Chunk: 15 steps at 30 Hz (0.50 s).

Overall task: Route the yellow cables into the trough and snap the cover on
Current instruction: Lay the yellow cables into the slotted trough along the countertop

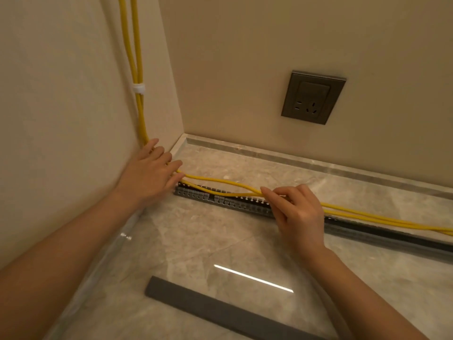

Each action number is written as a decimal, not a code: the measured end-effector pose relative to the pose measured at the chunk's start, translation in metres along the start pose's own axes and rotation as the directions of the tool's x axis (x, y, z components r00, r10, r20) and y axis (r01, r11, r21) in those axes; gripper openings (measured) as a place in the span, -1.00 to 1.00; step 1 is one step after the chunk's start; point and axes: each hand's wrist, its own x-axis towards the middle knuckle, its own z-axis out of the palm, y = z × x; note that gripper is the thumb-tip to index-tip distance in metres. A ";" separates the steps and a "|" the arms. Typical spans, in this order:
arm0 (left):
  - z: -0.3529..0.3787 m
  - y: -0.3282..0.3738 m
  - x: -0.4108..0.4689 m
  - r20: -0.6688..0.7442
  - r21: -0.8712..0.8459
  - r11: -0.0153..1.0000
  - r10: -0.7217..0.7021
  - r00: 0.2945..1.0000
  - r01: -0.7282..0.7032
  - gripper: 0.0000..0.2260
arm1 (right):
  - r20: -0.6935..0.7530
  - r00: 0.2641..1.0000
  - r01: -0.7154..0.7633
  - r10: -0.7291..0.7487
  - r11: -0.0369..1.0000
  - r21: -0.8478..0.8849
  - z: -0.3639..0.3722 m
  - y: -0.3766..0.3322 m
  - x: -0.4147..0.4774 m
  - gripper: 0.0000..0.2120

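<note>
Two yellow cables (213, 179): right hand (301, 214) grip pinches them over trough (245, 207); left hand (149, 175) flat, pressing them.

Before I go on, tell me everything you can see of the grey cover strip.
The cover is a long, flat, matte grey strip, plastic by its look, with a squared-off left end. It lies flat on the marble floor, nearer the person than the trough and roughly parallel to it, not yet fitted. Its right part runs out of the bottom of the picture. Nothing but the floor touches it.
</note>
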 end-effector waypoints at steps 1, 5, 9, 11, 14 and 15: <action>0.001 0.000 0.001 -0.016 -0.009 1.000 -0.011 1.000 0.011 -0.54 | -0.026 0.999 0.029 -0.029 1.000 -0.012 -0.002 -0.003 0.006 -0.86; 0.003 -0.001 0.003 0.001 -0.046 0.998 -0.048 0.999 0.048 -0.53 | -0.021 0.995 0.098 -0.099 0.995 -0.036 -0.005 -0.011 0.020 -0.86; 0.003 -0.002 0.002 0.044 0.004 0.999 -0.038 0.998 0.037 -0.52 | 0.074 0.995 0.065 -0.064 0.998 -0.018 0.006 -0.007 0.009 -0.85; 0.002 -0.003 0.002 0.051 -0.005 1.000 -0.024 0.998 0.024 -0.52 | 0.062 0.998 0.004 -0.005 1.000 0.015 0.012 -0.006 0.005 -0.85; 0.000 -0.003 0.002 0.030 -0.072 0.997 0.016 0.999 -0.014 -0.50 | -0.055 0.996 -0.070 0.072 0.997 0.036 0.014 -0.004 0.012 -0.88; 0.000 -0.004 0.002 0.023 -0.091 0.995 0.032 0.999 -0.029 -0.50 | -0.102 0.992 -0.075 0.079 0.996 0.038 0.014 -0.003 0.017 -0.89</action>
